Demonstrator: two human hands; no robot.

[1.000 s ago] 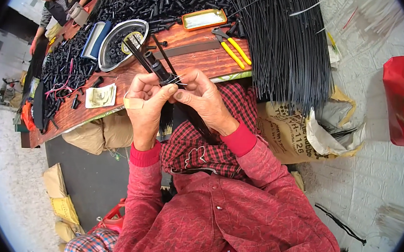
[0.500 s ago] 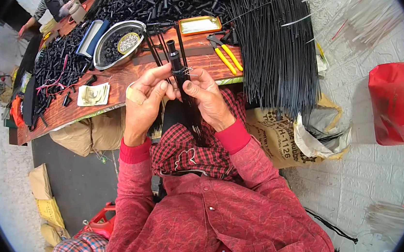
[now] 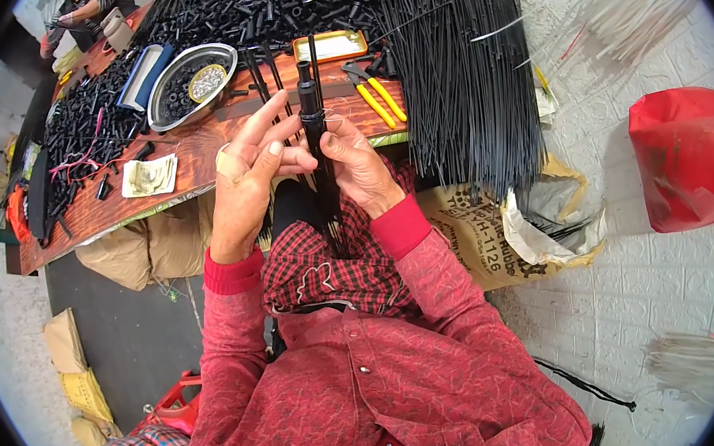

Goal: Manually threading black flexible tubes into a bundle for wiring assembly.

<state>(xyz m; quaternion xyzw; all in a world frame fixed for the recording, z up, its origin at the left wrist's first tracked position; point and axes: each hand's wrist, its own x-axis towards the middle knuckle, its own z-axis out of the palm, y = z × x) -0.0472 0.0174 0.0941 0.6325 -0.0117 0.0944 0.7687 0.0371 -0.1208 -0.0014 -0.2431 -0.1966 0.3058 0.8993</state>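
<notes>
A black stepped tubular fitting stands upright in front of me, with thin black rods running up past it and down over my lap. My right hand grips it from the right, thumb against its side. A thin pale wire or strip shows at the fitting beside the right fingers; its exact kind is hard to make out. My left hand, with a tan plaster near the thumb base, is at the fitting's left. Its fingers are stretched apart, and I see nothing held in them.
On the wooden table lie heaped black fittings, a metal bowl, yellow-handled cutters, an orange-rimmed tray and a bundle of black rods. A red bag is at right. A co-worker sits at far left.
The left fingers have spread and come away from the fitting. My right hand keeps hold of it. The whole view has shifted slightly, and the co-worker has leaned over with an arm lowered.
</notes>
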